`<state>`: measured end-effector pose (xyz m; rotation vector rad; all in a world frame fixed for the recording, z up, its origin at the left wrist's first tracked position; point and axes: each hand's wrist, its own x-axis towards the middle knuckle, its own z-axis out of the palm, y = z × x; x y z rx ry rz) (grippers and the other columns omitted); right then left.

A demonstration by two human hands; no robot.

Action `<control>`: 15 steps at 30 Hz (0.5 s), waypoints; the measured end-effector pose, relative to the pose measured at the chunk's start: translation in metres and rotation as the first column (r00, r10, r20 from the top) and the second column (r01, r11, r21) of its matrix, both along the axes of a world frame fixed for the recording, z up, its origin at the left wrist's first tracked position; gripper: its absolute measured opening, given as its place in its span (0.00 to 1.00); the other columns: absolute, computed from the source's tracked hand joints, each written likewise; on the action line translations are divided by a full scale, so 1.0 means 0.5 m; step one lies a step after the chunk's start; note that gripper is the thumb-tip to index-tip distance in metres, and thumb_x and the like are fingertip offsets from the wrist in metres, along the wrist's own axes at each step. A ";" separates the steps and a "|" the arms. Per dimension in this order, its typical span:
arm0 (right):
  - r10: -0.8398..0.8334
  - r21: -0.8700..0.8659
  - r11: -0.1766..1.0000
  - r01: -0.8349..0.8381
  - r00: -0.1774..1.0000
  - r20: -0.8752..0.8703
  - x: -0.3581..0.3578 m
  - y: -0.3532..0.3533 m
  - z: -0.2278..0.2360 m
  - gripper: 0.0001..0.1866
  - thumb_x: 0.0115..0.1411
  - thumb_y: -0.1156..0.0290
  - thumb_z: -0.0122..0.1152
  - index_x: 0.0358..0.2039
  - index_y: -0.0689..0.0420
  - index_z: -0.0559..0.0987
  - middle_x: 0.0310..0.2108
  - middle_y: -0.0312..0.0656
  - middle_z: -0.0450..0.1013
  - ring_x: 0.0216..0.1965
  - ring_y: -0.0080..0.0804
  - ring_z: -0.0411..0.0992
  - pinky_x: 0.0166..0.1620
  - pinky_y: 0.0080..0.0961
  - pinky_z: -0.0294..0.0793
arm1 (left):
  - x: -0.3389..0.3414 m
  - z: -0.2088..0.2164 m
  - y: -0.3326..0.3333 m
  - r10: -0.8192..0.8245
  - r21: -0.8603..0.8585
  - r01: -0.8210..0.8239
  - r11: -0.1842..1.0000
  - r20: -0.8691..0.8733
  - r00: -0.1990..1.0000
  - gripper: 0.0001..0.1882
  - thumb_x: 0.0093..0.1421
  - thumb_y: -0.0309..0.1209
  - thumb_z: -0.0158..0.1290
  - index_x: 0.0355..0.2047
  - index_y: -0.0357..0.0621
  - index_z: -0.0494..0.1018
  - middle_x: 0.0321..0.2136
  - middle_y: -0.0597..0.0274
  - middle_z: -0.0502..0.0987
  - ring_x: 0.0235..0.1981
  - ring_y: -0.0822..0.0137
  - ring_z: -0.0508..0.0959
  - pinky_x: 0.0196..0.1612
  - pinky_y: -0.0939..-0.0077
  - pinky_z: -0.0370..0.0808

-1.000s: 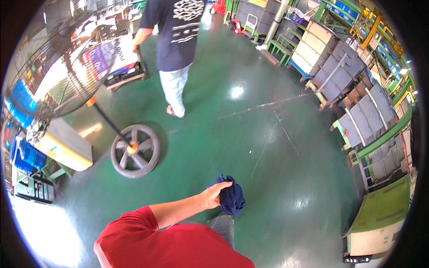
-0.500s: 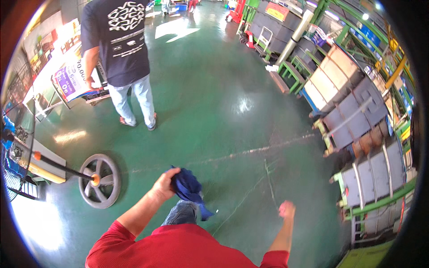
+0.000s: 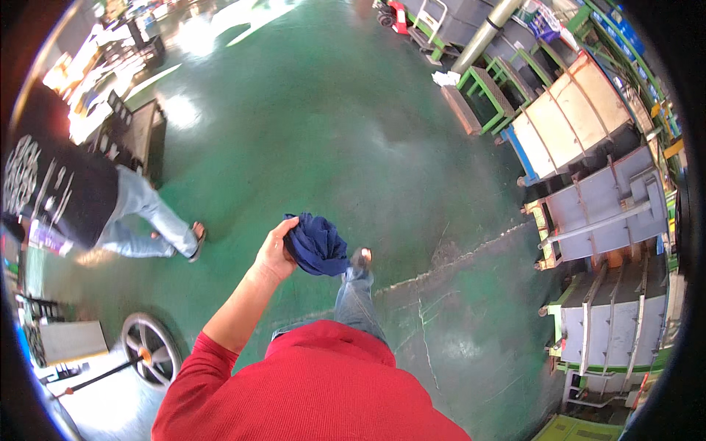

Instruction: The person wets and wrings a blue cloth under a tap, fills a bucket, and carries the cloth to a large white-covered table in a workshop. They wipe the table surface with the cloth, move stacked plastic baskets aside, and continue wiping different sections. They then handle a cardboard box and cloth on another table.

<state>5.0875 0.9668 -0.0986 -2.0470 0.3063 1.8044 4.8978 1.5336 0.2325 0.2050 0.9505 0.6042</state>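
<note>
My left hand (image 3: 278,253) pinches the left side of the blue cloth bundle (image 3: 318,245), left of my foot (image 3: 360,259); catching only its edge, perhaps, with fingers partly hidden, could let folds slip, and my unseen right hand's grip I cannot tell.

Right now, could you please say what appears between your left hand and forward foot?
In the head view, blue cloth, gripped by the left hand, appears between them.

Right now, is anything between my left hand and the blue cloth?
Nothing visible stands between them: your left hand directly grips the bunched blue cloth. Your right hand is out of view.
</note>
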 end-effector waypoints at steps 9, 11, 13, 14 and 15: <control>-0.075 0.401 0.876 -0.270 0.744 0.664 0.843 1.018 0.159 0.12 0.60 0.61 0.51 0.27 0.55 0.76 0.12 0.38 0.67 0.11 0.27 0.63 0.13 0.29 0.62 | 0.369 -0.115 0.564 0.225 -0.064 -0.218 0.974 0.135 0.965 0.17 0.60 0.39 0.49 0.44 0.39 0.73 0.44 0.56 0.77 0.47 0.56 0.76 0.56 0.52 0.68; -0.357 0.651 0.753 -0.097 0.770 0.528 1.050 1.422 0.291 0.11 0.62 0.62 0.53 0.37 0.56 0.76 0.19 0.35 0.70 0.14 0.24 0.65 0.15 0.24 0.63 | 0.385 -0.093 0.704 0.277 0.009 -0.282 0.959 0.143 0.950 0.16 0.61 0.38 0.48 0.43 0.39 0.72 0.44 0.56 0.77 0.47 0.56 0.75 0.56 0.51 0.68; -0.200 0.637 0.633 -0.440 0.701 0.684 1.192 1.782 0.409 0.15 0.61 0.58 0.56 0.39 0.56 0.76 0.20 0.34 0.72 0.15 0.21 0.66 0.16 0.22 0.63 | 0.403 -0.084 0.858 0.327 0.037 -0.334 0.942 0.125 0.937 0.17 0.62 0.39 0.47 0.43 0.39 0.72 0.44 0.55 0.77 0.48 0.54 0.75 0.56 0.51 0.68; -0.170 0.635 0.570 -0.521 0.682 0.712 1.235 1.935 0.451 0.16 0.61 0.58 0.55 0.42 0.56 0.76 0.21 0.33 0.73 0.17 0.19 0.66 0.18 0.20 0.63 | 0.419 -0.093 0.938 0.315 0.085 -0.332 0.939 0.167 0.934 0.17 0.62 0.39 0.47 0.43 0.38 0.72 0.44 0.55 0.77 0.48 0.53 0.75 0.56 0.50 0.68; -0.142 0.651 0.412 -0.637 0.661 0.737 1.268 2.069 0.482 0.17 0.62 0.59 0.55 0.47 0.56 0.75 0.27 0.34 0.76 0.24 0.21 0.72 0.26 0.18 0.69 | 0.442 -0.110 1.022 0.350 0.067 -0.362 0.930 0.144 0.926 0.18 0.62 0.39 0.45 0.43 0.38 0.72 0.44 0.52 0.77 0.47 0.51 0.75 0.56 0.48 0.68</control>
